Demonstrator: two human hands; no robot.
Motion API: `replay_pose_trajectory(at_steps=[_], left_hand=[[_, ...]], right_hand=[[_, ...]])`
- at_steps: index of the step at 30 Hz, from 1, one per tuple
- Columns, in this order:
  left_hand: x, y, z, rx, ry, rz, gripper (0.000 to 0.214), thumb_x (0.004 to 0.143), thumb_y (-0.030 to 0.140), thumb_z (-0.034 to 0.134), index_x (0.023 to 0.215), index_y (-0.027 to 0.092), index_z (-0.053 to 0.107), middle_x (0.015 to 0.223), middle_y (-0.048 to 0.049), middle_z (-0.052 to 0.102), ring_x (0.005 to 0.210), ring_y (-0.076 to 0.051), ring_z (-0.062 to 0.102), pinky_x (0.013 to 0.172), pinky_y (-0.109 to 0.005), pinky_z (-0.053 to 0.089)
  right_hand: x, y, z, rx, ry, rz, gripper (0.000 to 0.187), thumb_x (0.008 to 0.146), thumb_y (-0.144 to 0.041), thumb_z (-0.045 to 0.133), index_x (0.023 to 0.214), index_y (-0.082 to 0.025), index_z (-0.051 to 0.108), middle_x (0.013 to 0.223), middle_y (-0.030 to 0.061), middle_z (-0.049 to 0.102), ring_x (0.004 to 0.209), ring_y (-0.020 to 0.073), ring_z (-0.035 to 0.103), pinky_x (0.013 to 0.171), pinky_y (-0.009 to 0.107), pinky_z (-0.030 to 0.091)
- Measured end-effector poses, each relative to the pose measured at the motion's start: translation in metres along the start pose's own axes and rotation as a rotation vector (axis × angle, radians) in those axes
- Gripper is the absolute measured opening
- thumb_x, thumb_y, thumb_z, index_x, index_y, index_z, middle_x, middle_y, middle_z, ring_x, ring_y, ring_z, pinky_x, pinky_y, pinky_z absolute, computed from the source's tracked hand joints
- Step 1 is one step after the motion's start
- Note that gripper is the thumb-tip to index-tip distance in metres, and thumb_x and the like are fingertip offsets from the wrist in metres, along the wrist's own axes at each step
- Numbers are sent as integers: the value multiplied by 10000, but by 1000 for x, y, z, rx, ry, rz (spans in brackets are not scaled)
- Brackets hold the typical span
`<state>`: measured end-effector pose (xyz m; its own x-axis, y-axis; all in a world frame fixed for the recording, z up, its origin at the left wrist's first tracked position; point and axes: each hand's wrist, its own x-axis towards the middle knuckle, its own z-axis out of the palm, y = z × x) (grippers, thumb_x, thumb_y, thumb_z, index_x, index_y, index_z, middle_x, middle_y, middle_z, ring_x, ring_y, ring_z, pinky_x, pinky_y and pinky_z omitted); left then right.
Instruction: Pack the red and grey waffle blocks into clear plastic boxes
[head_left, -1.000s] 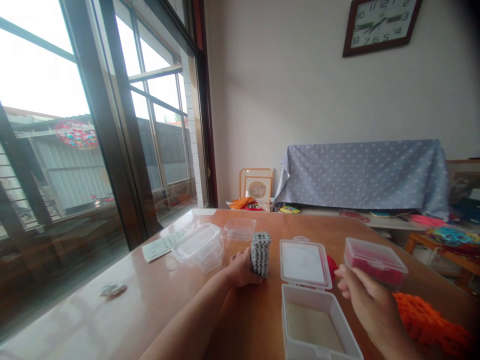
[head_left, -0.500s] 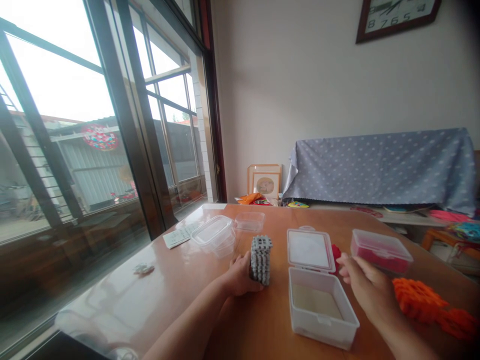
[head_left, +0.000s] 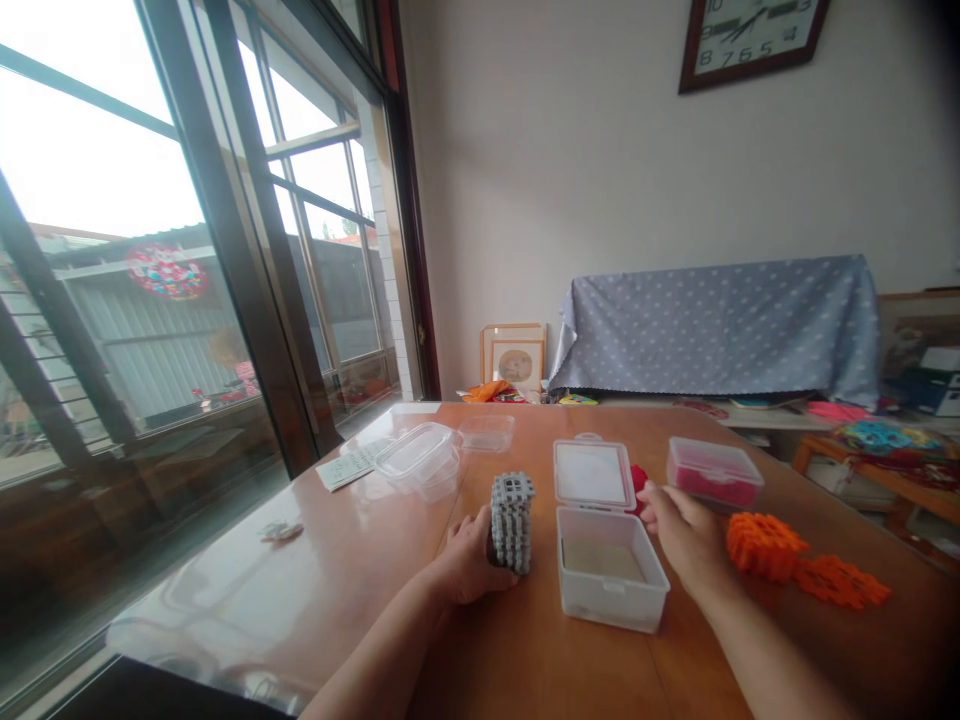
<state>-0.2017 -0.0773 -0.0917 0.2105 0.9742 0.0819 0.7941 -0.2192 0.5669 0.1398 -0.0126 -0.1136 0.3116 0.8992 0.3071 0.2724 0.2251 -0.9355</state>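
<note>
An open box point(head_left: 611, 600) separates the hands point(head_left: 466, 562); orange pieces point(head_left: 765, 548) lie farther right.

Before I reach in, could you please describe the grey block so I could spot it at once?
On the brown table, left of the open plastic box, the left hand holds the grey block upright. Its knobbly sides set it apart from that smooth, whitish box.

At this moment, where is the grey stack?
In the head view, the grey stack is near the middle, in the left hand, just left of the open plastic box.
</note>
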Motion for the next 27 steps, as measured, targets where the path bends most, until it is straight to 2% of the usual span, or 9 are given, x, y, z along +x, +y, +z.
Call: replay_pose_trajectory(at_steps=[4, 9, 11, 13, 17, 22, 27], left_hand=[[-5, 7, 3, -6, -1, 0, 968, 602, 354, 827, 1466, 275, 398, 1423, -83, 559, 1320, -394, 468, 1147, -520, 299], [-7, 12, 3, -7, -7, -18, 912, 608, 352, 810, 1431, 272, 424, 1387, -68, 578, 1280, -371, 489, 1137, -482, 312], [-8, 13, 2, -2, -11, -14, 882, 620, 349, 797, 1418, 270, 429, 1379, -66, 579, 1270, -357, 494, 1136, -466, 314], [-9, 13, 1, 3, -18, -15, 864, 625, 352, 794, 1406, 264, 435, 1380, -71, 573, 1273, -351, 491, 1129, -449, 323], [-9, 10, 2, 5, -12, 2, 798, 641, 369, 785, 1365, 260, 466, 1341, -74, 590, 1261, -347, 499, 1115, -436, 334], [-7, 7, 6, -5, 24, 41, 759, 637, 376, 789, 1331, 283, 494, 1297, -61, 613, 1228, -358, 519, 1111, -458, 339], [-8, 10, 3, -4, 8, 39, 734, 635, 368, 785, 1313, 287, 516, 1318, -59, 610, 1234, -361, 514, 1124, -471, 333]], right_hand=[[-2, -2, 2, 9, -26, -6, 536, 876, -680, 548, 887, -179, 737, 661, 34, 663, 639, 203, 631, 630, 305, 509], [2, -1, -4, -30, 47, 0, 507, 873, -678, 564, 848, -194, 713, 639, 8, 620, 631, 183, 583, 589, 275, 442], [4, -3, -7, -48, 31, -2, 510, 876, -684, 558, 792, -196, 682, 613, -10, 578, 603, 161, 536, 573, 264, 406], [4, -9, -11, -70, -36, 11, 521, 874, -695, 553, 728, -202, 633, 569, -35, 512, 565, 142, 472, 547, 256, 363], [-1, -24, -16, -92, -266, 49, 515, 859, -699, 566, 692, -212, 571, 535, -61, 447, 537, 130, 408, 525, 250, 312], [-8, -31, -12, -57, -473, -15, 444, 847, -647, 611, 795, -208, 642, 629, -44, 579, 608, 149, 489, 574, 250, 351], [-10, -27, -4, -34, -503, -55, 338, 857, -535, 637, 833, -201, 685, 757, 2, 699, 746, 201, 598, 666, 278, 430]])
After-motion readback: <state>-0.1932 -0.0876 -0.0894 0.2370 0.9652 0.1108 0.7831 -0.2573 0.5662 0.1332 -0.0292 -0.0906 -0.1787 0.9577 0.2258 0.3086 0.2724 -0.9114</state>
